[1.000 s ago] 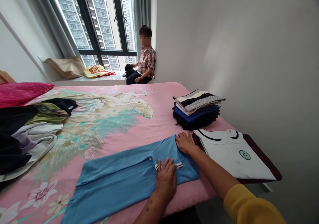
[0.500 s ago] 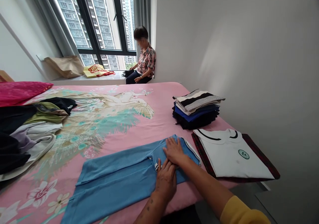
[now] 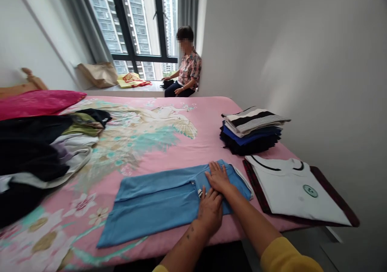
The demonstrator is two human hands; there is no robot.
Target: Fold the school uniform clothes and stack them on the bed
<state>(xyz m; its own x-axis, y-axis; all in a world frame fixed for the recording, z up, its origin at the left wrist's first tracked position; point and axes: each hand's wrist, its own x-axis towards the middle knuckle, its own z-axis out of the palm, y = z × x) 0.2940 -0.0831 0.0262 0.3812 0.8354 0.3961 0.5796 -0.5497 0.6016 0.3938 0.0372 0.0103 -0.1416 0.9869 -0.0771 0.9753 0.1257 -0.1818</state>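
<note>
- Blue, thin-looking cloth makes up the folded garment (image 3: 151,207) in front of us; it lies flat close to the near edge of the pink bed (image 3: 208,133), its plain end to the left, its striped trim (image 3: 242,179) to the right.
- Our right hand (image 3: 218,177) rests palm down on the garment's right part, fingers slightly apart and spread over the cloth — pressing, not clamped on anything.
- Our left hand (image 3: 211,211) lies just nearer, also palm down, fingers stretched out and mostly together; we cannot tell whether the two hands touch.
- We judge the garment light, soft and limp: picked up by a single layer, it would probably sag and let its folds slide open.
- Nothing in it looks fragile, though creases should form easily, and cloth may slip on cloth.
- For a hold, we would favour the plain left end, all layers pinched together, with the other hand supporting the middle — the trim looks looser and likely a poorer grip.
- Just to the right, we see the white shirt (image 3: 284,189) on a dark red layer (image 3: 339,201); the folded stack (image 3: 254,131) sits farther off.
</note>
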